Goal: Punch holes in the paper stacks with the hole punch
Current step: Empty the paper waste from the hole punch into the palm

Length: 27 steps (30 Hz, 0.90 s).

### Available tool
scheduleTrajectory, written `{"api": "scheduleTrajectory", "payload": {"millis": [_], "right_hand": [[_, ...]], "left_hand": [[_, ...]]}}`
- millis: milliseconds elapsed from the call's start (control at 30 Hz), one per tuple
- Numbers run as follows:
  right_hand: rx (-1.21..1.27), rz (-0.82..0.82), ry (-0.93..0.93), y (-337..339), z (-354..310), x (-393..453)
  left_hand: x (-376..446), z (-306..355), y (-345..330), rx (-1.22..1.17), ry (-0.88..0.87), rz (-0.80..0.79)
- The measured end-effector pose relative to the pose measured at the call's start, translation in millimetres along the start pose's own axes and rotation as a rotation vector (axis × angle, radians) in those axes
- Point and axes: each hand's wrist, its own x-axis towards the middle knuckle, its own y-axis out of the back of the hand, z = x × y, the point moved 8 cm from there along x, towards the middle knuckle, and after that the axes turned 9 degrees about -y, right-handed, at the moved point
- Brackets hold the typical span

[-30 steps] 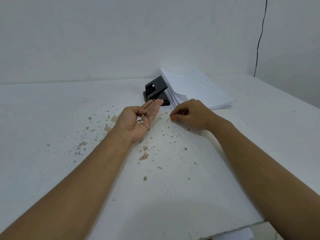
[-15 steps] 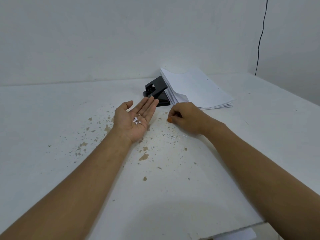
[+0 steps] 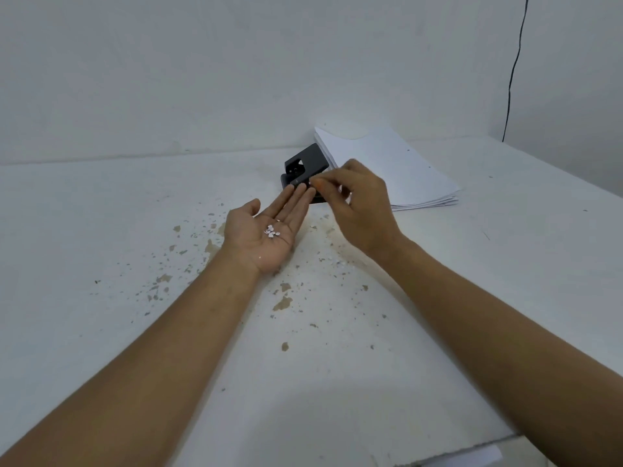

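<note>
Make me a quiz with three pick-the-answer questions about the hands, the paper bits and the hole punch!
1. Where are the small paper bits?
A. In the left palm
B. On the paper stack
C. On the hole punch

2. What colour is the hole punch?
A. Red
B. Black
C. Yellow

3. How is the left hand held?
A. In a fist
B. Flat, palm down
C. Open, palm up

Answers: 1 A, the bits lie in the palm's hollow. 2 B, its body is black beside the white paper stack. 3 C, the fingers are straight with the palm facing up, while the right hand hovers beside it.
</note>
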Motion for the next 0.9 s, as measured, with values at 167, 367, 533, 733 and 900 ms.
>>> {"api": "scheduleTrajectory", "payload": {"millis": [167,367,533,733,900], "right_hand": [[-0.227,-0.253,-0.215,-20,41,-3],[-0.266,-0.33,-0.235,-32,38,-7],[-0.32,-0.362,-0.197,-37,34,-6],[-0.45,-0.35,-0.103,-42,24,-6],[-0.44,-0.307,-0.081,-38,21,-6]], "left_hand": [[1,10,4,-0.069,-0.027,0.016],[-1,10,2,-0.058,-0.028,0.013],[-1,9,1,-0.05,-0.021,-0.002],[-1,8,2,-0.037,-0.017,-0.01],[-2,9,2,-0.046,-0.026,0.002]]}}
